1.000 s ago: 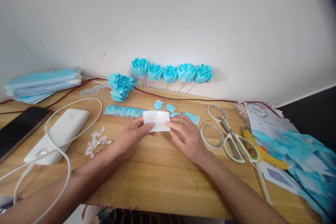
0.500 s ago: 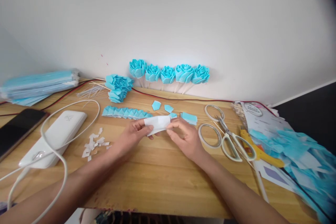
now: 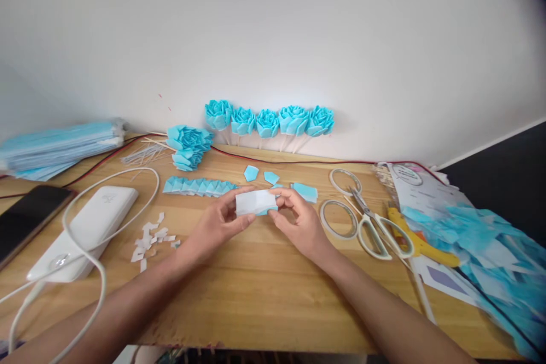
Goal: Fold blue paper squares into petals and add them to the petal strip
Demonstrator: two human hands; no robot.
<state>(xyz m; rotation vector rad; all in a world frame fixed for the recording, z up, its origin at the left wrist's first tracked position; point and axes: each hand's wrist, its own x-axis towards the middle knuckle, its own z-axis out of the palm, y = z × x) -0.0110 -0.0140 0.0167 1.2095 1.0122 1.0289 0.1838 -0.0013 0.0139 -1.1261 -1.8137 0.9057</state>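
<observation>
Between my two hands is a small rectangular fabric piece, white on the side facing me, with blue showing along its lower right edge. My left hand pinches its left end, thumb in front and fingers behind. At the right end, my right hand grips it between thumb and fingertips. Just beyond lie blue pentagon pieces and a stack of blue rectangles. A row of folded blue petals stretches out behind my left hand.
Blue flowers on sticks lean against the wall, with more flowers lying left. Scissors, tape rolls, a yellow glue gun and blue scraps are right. White snippets, a power bank and phone are left.
The fabric piece has tilted and its lower right edge now shows blue. My left thumb has slid lower along it. The whole view has shifted slightly.
</observation>
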